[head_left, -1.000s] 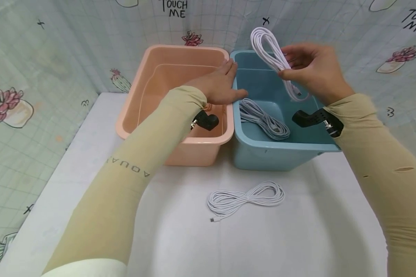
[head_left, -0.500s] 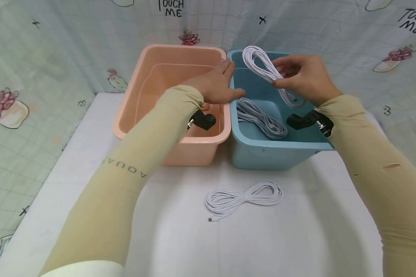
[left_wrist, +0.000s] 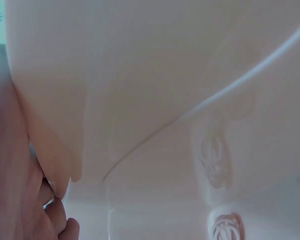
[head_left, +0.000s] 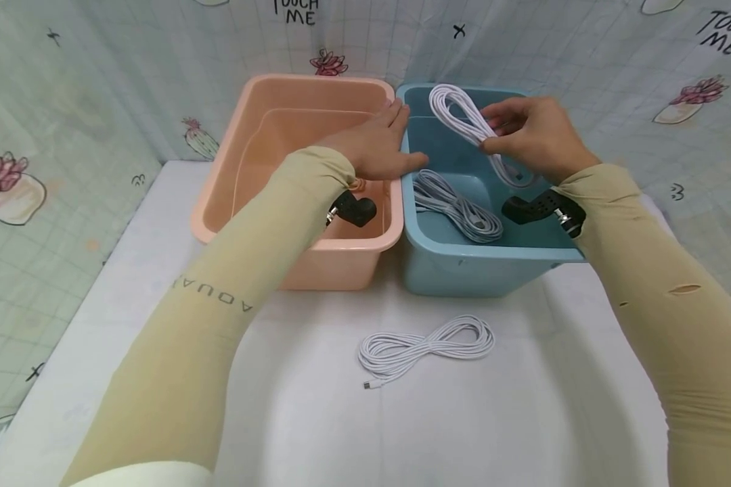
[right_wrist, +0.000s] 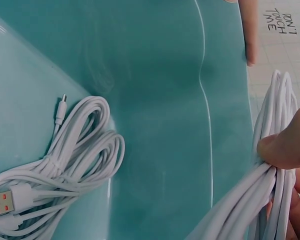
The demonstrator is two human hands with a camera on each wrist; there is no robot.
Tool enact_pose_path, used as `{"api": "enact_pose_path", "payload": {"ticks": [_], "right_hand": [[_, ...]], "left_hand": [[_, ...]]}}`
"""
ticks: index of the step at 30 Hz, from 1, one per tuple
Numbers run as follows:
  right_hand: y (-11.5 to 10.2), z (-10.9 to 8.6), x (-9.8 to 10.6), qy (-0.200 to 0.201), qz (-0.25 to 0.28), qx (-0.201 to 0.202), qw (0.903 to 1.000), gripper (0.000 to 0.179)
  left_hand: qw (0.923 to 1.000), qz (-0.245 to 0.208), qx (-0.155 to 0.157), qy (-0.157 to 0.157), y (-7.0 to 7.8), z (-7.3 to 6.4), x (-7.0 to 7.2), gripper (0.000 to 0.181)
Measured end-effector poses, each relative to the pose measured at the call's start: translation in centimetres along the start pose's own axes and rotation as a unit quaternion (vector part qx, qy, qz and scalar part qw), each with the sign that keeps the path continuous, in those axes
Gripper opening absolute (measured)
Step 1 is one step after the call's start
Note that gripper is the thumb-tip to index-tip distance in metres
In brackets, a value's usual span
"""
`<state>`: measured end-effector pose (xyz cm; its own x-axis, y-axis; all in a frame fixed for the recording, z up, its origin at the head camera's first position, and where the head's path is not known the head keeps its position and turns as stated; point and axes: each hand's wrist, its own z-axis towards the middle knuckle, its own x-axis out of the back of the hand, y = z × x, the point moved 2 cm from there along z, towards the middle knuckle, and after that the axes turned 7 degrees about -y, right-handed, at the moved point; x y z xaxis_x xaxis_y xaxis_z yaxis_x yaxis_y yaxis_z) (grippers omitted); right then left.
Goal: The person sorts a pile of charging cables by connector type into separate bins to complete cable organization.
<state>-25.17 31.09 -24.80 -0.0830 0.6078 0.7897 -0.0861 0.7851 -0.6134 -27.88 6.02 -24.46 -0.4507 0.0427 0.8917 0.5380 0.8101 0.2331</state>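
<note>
My right hand (head_left: 539, 135) pinches a coiled white USB cable (head_left: 457, 111) between thumb and fingers, over the blue bin (head_left: 493, 253). In the right wrist view the thumb presses across the strands of that cable (right_wrist: 275, 110). Inside the blue bin lies a bundle of white cable (head_left: 463, 206); its USB plug (right_wrist: 10, 200) shows in the right wrist view. My left hand (head_left: 371, 145) rests on the adjoining rims of the blue bin and the peach bin (head_left: 237, 152), fingers extended. A small coil (left_wrist: 227, 227) sits in the peach bin, mostly hidden by the hand in the head view.
Another coiled white cable (head_left: 426, 348) lies on the white table (head_left: 463, 426) in front of the bins. Both bins stand side by side against a patterned curtain (head_left: 365, 34) at the back.
My right hand has lowered the held cable toward the blue bin and shifted slightly left, then held nearly still. The left hand stays on the rims.
</note>
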Motion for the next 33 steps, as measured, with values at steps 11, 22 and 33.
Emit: {"api": "enact_pose_path", "payload": {"ticks": [11,22,33], "right_hand": [[-0.08,-0.25,0.04,0.005,0.014,-0.023,0.9996,0.053],[-0.25,-0.33,-0.01,0.006,0.009,-0.022,0.9997,0.049],[-0.34,-0.58,-0.01,0.01,0.026,-0.011,0.9996,0.047]], "left_hand": [[1.0,0.006,0.003,0.001,0.1,0.01,0.04,0.098],[0.9999,0.009,0.004,-0.001,-0.03,-0.01,0.12,0.099],[0.9999,0.009,0.007,-0.001,0.04,-0.01,-0.09,0.099]]}}
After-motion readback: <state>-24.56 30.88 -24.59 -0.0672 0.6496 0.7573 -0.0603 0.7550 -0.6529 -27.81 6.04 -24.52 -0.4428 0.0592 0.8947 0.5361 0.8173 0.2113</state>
